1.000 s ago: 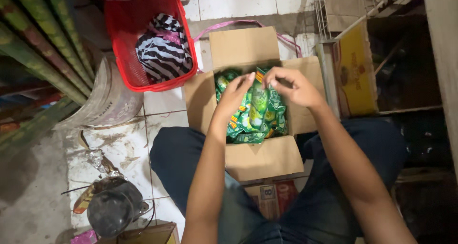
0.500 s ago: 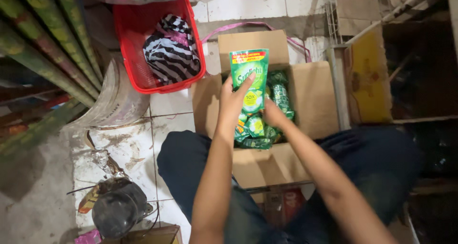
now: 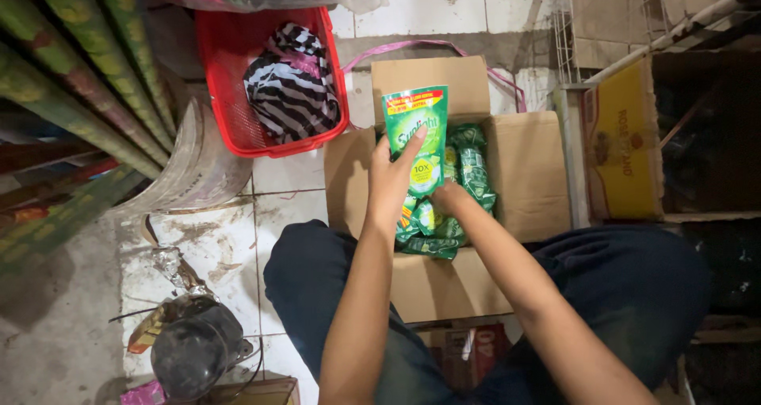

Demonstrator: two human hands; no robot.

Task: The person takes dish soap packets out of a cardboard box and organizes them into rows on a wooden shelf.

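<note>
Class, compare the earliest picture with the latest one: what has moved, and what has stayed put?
The left hand has lifted one green pouch up out of the cardboard box; earlier both hands lay on the pile. The right hand stays down among the pouches. The red basket has not moved.

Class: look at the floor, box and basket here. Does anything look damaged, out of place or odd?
Yes. Crumpled foil and scraps litter the stained floor tiles, and striped cloth is bunched loosely in the red basket.

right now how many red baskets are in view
1. The red plastic basket sits on the tiled floor at upper left, beside the open cardboard box, with a black-and-white striped cloth inside. Others may be hidden off frame.
</note>
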